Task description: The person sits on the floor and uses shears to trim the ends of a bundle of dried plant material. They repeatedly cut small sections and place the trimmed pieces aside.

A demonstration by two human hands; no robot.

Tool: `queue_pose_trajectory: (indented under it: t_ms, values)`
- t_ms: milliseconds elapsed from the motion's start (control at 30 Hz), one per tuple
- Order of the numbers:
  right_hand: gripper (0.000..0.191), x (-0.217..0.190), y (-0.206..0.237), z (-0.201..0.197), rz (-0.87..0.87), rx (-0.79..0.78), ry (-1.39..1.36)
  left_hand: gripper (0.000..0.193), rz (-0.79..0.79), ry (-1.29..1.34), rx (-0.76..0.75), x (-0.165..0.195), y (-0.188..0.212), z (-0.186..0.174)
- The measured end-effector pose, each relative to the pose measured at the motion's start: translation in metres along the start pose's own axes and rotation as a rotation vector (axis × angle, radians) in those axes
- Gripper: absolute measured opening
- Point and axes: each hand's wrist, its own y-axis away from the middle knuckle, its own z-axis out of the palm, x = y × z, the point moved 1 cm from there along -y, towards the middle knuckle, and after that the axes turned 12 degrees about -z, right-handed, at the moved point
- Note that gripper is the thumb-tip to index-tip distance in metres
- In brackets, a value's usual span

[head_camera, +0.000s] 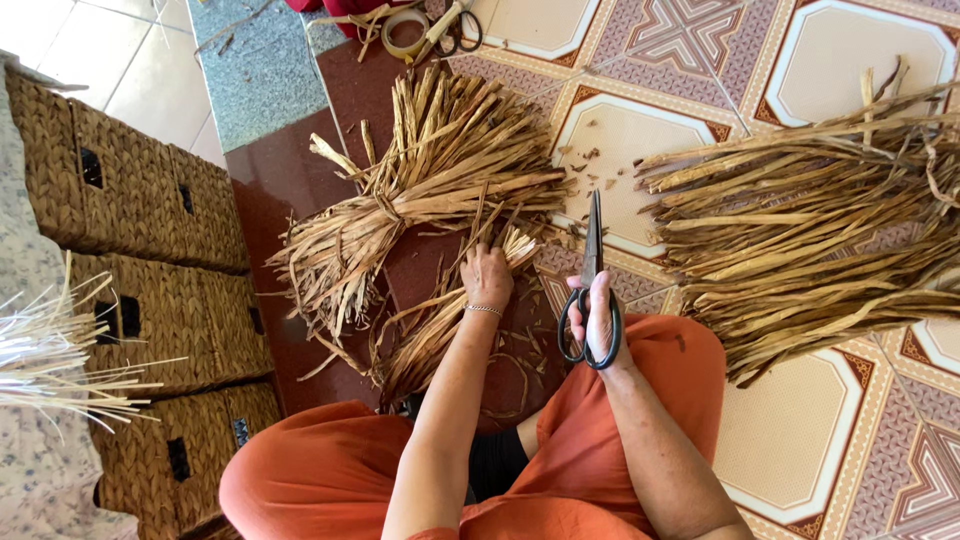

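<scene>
My left hand (487, 275) grips the end of a small bunch of dried straw-coloured fibre strips (430, 335) that lies across the floor toward my knee. My right hand (597, 315) holds black scissors (590, 290) by the loops, blades closed and pointing away from me, just right of the bunch's cut end. A large tied bundle of the same dried strips (430, 180) lies just beyond my left hand. My orange-clad legs fill the bottom of the view.
A second big pile of dried strips (820, 230) lies on the patterned tile floor at the right. Woven baskets (150, 250) are stacked at the left. A tape roll (404, 30) and another pair of scissors (455, 25) lie at the top. Small cut scraps dot the tiles.
</scene>
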Motion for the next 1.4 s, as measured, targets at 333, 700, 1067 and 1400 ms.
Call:
queue_pose_trajectory:
  t_ms: [333,700,1067,1400]
  values:
    - [0.071,0.011,0.006,0.008,-0.075,-0.265,0.318,0.022,-0.204,1.133,-0.454,-0.054,0.007,-0.024]
    - [0.064,-0.006,0.016,0.014,-0.241,-0.293,0.454,0.014,-0.171,1.221,-0.56,-0.059,0.043,-0.022]
    - [0.064,0.008,0.021,0.022,-0.262,-0.304,0.588,0.011,-0.151,1.177,-0.597,-0.052,0.033,-0.015]
    - [0.079,0.004,-0.003,0.001,-0.055,0.113,0.125,0.02,0.041,0.329,-0.062,-0.048,0.014,-0.031]
